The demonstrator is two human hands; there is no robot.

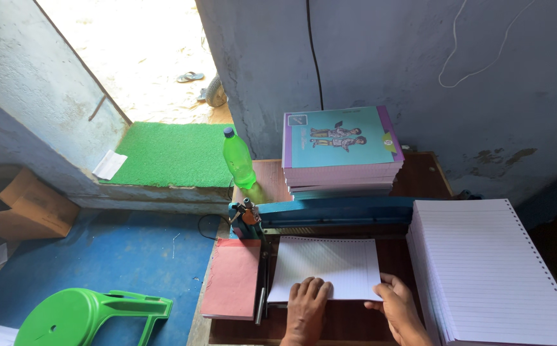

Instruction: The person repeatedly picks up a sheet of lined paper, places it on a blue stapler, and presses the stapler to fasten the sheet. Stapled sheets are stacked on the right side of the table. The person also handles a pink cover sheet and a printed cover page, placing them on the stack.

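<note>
Ruled sheets (pixel 325 266) lie flat on the bench (pixel 429 173), in a small stack just below the blue bar of a paper cutter (pixel 320 211), with both hands on their near edge.

Far left, on the blue floor (pixel 118 256), a cardboard box (pixel 25 208) sits by the wall and a green plastic stool (pixel 77 317) lies tipped on its side. Behind them a green mat (pixel 173 154) covers the doorstep, with a scrap of white paper (pixel 109 164) at its left edge. A green bottle (pixel 239 160) stands upright at the bench's back left corner, just beside the cutter's end. A red board (pixel 232 279) lies flat along the left of the cutter's handle (pixel 262 275), which runs down between the board and the sheets.

The left hand (pixel 305 307) rests palm down, fingers spread flat on the lower edge of the sheets. The right hand (pixel 399 307) is open too, its thumb and fingertips touching the sheets' lower right corner; neither grips anything.

Behind the cutter's bar a pile of notebooks (pixel 341 150) with teal and purple covers is stacked against the wall. At the right, a tall pile of ruled paper (pixel 490 269) with punched holes along its edge stands just beside the right hand.

The sheets are white, finely lined, with a dotted row along the top edge, corners squared up.
</note>
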